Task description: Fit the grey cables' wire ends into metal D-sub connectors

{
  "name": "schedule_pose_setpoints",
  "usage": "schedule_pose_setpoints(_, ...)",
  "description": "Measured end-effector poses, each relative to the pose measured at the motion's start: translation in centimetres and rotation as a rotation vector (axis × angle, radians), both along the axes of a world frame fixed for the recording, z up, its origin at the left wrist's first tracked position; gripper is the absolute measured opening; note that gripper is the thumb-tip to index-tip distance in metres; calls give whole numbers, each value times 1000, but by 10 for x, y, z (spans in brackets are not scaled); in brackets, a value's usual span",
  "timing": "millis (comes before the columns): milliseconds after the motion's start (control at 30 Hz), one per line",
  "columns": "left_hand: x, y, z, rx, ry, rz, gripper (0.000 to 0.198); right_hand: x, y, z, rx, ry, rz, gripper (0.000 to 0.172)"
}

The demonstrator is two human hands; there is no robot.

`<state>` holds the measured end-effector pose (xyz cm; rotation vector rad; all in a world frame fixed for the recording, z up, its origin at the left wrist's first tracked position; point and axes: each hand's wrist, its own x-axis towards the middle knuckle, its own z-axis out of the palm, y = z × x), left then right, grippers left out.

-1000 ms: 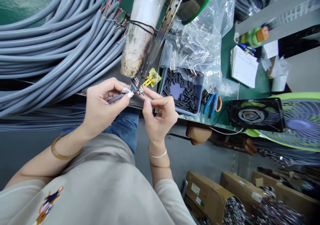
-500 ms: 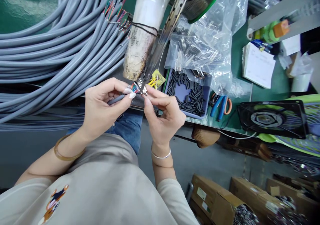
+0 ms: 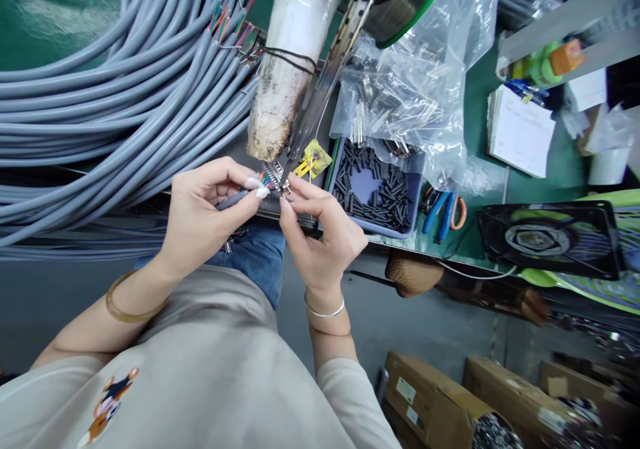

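My left hand [image 3: 205,209] pinches the end of a grey cable [image 3: 233,200] between thumb and fingers. Several thin coloured wires [image 3: 267,178] fan out from that end towards a small metal multi-pin connector [image 3: 278,170]. At the connector's near right end, the thumb and forefinger of my right hand [image 3: 325,229] are closed together, partly hiding it. A soldering iron [image 3: 320,96] slants down from above, its dark tip right at the connector; whether it touches is hard to tell. Just right of the tip lies a yellow piece [image 3: 314,158] with a thin wire crossing it.
Grey cables [image 3: 150,102] with stripped ends fill the left. A wrapped white cylinder [image 3: 295,56] stands by the solder spool [image 3: 410,9]. Further right are a bag of connectors [image 3: 400,89], a bin [image 3: 395,231] of black sleeves, blue-handled pliers [image 3: 440,216], and a fan [image 3: 550,239].
My right fingertips have shifted slightly left and down along the connector. The connector has tilted a little under the iron's tip. My left hand has barely moved.
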<state>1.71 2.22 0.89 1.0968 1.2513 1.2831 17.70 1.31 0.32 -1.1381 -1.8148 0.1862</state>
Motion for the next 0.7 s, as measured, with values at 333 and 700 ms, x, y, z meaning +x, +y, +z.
schedule_pose_setpoints(333, 2, 0, 6, 63, 62, 10, 9, 1, 5, 1, 17, -10, -3, 7)
schedule_pose_setpoints(700, -2, -2, -8, 214, 122, -65, 9, 2, -2, 1, 82, -105, 16, 14)
